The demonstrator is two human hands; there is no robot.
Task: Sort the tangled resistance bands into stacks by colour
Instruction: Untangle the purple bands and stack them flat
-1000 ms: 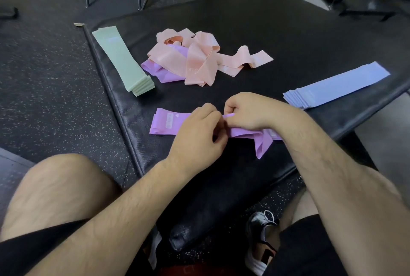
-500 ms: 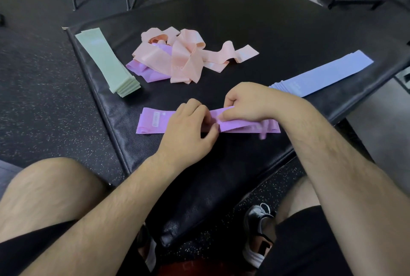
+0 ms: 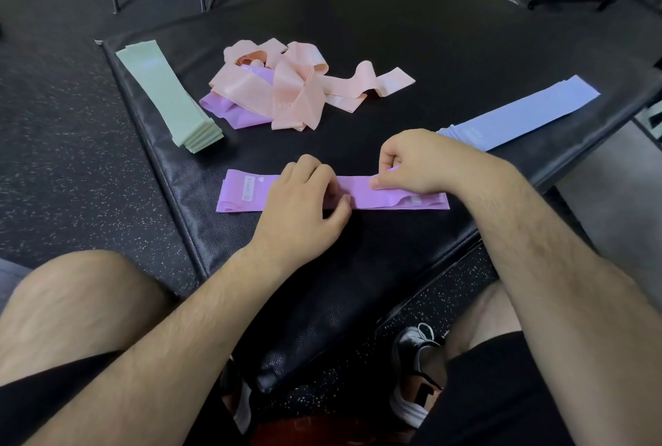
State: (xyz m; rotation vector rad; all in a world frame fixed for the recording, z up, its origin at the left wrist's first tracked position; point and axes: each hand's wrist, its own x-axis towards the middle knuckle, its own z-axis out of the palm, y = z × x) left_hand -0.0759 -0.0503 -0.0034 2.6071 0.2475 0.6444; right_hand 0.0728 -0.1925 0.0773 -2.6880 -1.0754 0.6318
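The left hand [image 3: 304, 202] lies on the middle of the purple band [image 3: 361, 191], its fingers bent, thumb and fingertips drawn close together on the near edge in what looks like a pinch. The right hand [image 3: 415, 162] is curled over the band's right half, thumb and forefinger nipping its far edge. The band lies flat and nearly straight, though its right end shows loose folds.

Under the purple band is a black padded mat [image 3: 394, 33]. Beyond the band and to its left sits 1 neat green stack [image 3: 168, 94]. Straight beyond it is a pink tangle [image 3: 293, 87] with another purple piece [image 3: 229, 112] caught beneath. Beyond its right end lies 1 blue stack [image 3: 519, 112].

The band looks thin, light, limp and stretchy, probably a little grippy against the mat. It should handle best taken by both ends or edges with 2 hands and smoothed flat. A pull from 1 point would likely twist or bunch it.
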